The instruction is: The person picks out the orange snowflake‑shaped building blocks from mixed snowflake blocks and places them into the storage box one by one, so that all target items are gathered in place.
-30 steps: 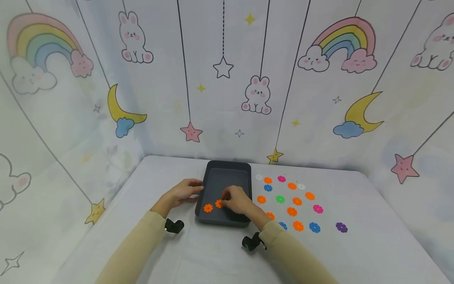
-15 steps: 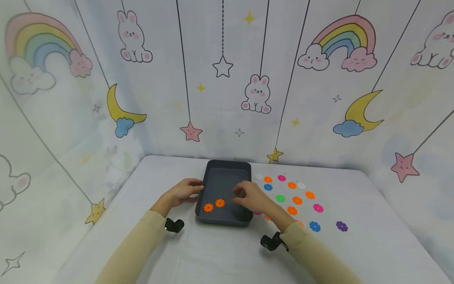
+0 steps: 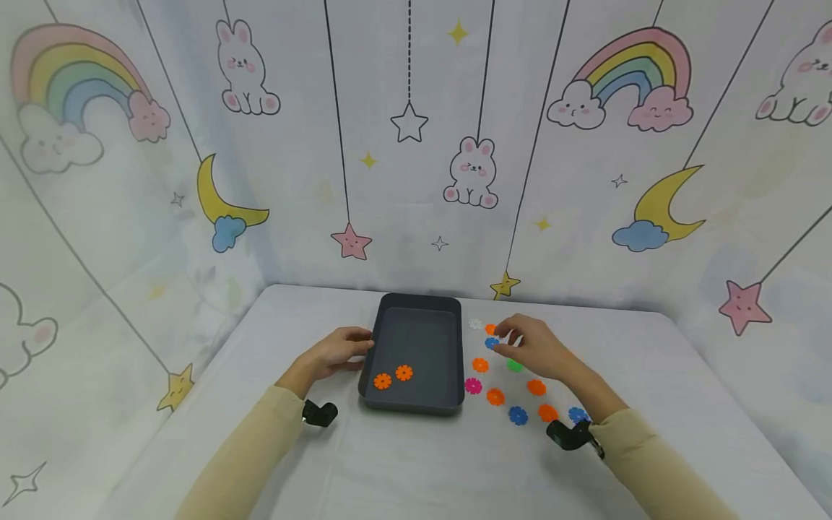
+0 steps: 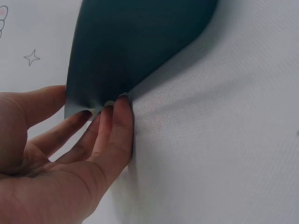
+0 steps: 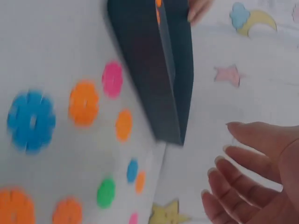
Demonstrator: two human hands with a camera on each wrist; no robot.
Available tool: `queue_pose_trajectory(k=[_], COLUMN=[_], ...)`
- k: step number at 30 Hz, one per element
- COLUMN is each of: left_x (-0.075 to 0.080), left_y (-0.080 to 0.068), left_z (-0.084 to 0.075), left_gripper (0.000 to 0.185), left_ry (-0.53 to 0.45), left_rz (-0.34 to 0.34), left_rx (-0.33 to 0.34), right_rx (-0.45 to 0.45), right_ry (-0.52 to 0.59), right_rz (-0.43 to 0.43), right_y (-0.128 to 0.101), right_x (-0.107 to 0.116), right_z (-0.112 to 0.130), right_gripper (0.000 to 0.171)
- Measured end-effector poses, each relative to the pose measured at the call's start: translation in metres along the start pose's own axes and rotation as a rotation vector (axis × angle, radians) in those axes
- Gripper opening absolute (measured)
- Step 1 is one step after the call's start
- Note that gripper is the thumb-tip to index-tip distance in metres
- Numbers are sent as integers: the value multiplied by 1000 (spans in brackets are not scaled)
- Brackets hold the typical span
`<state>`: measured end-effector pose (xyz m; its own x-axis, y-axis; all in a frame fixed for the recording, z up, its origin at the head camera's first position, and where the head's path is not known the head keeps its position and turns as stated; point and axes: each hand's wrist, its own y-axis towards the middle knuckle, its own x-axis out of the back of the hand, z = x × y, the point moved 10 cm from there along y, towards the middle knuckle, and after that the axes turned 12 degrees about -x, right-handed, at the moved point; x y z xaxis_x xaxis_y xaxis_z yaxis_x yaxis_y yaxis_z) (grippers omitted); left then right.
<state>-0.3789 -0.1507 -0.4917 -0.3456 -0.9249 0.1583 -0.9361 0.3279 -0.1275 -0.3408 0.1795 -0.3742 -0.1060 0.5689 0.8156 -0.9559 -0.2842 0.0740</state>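
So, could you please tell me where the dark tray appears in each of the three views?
Head view: the dark tray sits at centre on the table, two orange flower pieces inside, between the hands.
Left wrist view: its outer wall fills the top, the left hand touching its corner.
Right wrist view: it stands top centre, edge-on.
Shared landmark: the orange pieces inside, also glimpsed in the right wrist view.

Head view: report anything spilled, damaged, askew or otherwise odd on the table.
Nothing stands out. The dark tray sits flat with two orange discs inside, the left hand touches its left rim, and the right hand hovers open over the coloured discs lying flat beside it.
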Motion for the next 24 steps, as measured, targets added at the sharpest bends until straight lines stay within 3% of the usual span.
queue_pose_trajectory(k=[7, 13, 24], left_x=[-1, 1, -2], left_y=[0, -1, -2], left_z=[-2, -1, -5], left_gripper=[52, 52, 52], left_ry=[5, 6, -6], left_rz=[-2, -6, 5], left_rx=[2, -1, -3], right_rx=[-87, -150, -347], right_ry=[-46, -69, -34], right_rz=[-56, -69, 34], right_y=[-6, -8, -16], right_x=[40, 59, 49], right_z=[-60, -109, -176], right_gripper=[24, 27, 41])
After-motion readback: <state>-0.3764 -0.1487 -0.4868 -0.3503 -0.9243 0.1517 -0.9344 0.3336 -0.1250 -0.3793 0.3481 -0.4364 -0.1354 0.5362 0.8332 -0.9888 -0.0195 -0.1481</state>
